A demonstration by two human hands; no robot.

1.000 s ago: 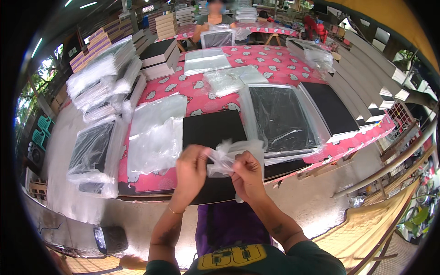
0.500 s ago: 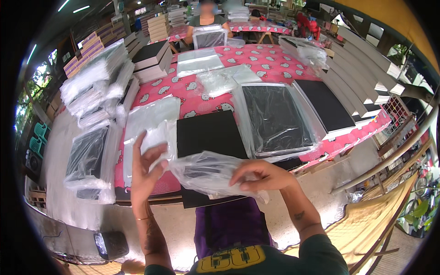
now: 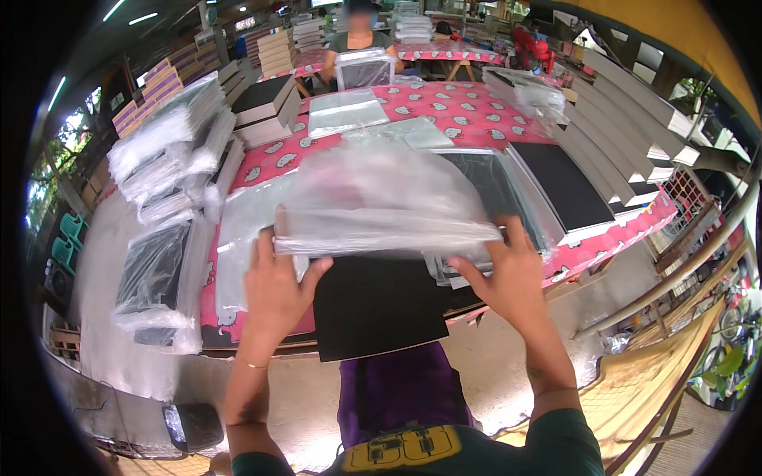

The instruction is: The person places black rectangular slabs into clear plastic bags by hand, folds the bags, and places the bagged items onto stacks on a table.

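A clear plastic bag (image 3: 381, 198), smeared by motion, is stretched sideways above the table. My left hand (image 3: 278, 289) grips its left end and my right hand (image 3: 512, 270) its right end, both with thumbs held apart from the fingers. Below the bag lies a flat black board (image 3: 381, 309), its near edge jutting past the table edge toward me; its far part is hidden behind the plastic. To the right, partly covered by the bag and my right hand, rest black boards wrapped in plastic (image 3: 496, 194). Flat clear bags (image 3: 238, 274) lie to the left.
A pink patterned cloth (image 3: 476, 119) covers the table. Plastic-wrapped stacks (image 3: 171, 147) stand at the left, thick black-topped stacks (image 3: 559, 178) at the right. More clear sheets (image 3: 345, 111) lie farther back. Across the table a person (image 3: 359, 40) sits behind a wrapped panel (image 3: 365, 70).
The plastic bag has gone from bunched low over the black board to spread wide and raised away from me. My right hand has shifted right and forward; my left hand now grips the bag's other end.
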